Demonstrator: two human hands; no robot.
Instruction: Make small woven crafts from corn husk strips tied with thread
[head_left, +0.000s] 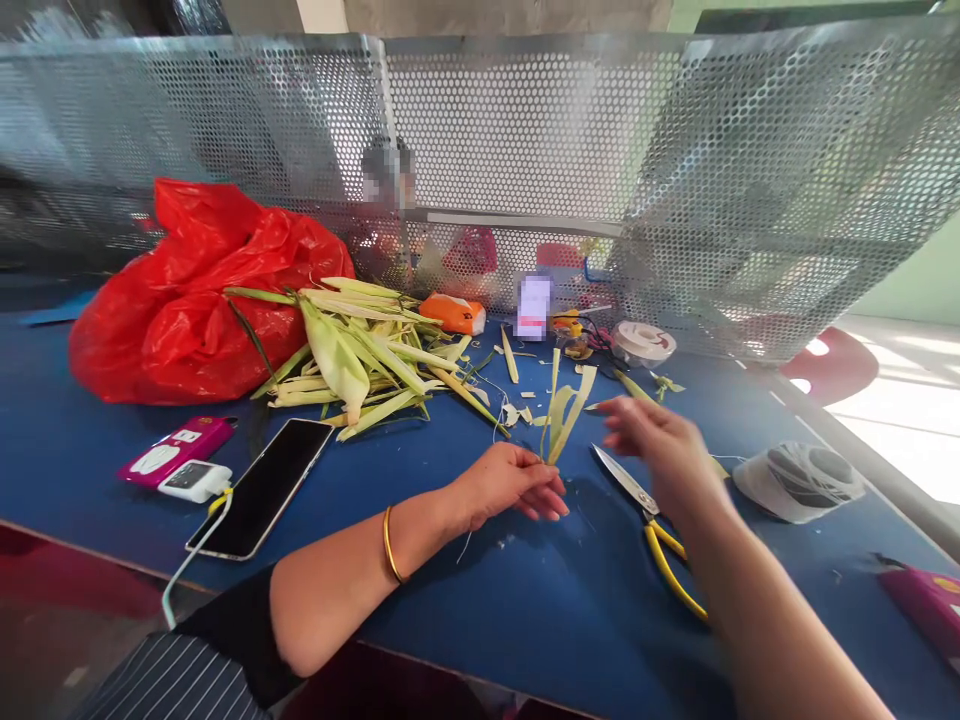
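Note:
My left hand rests on the blue table with its fingers pinched on the lower ends of a few pale green leaf strips that stand up from it. My right hand hovers just right of the strips, blurred by motion, fingers loosely spread and nothing visible in them. Yellow-handled scissors lie on the table under my right wrist, blades pointing up-left. A pile of long green and cream leaves lies behind my left hand.
A red plastic bag sits at the back left. A black phone, a white charger and a pink device lie at left. A tape roll, a white cap and a perforated metal screen stand behind.

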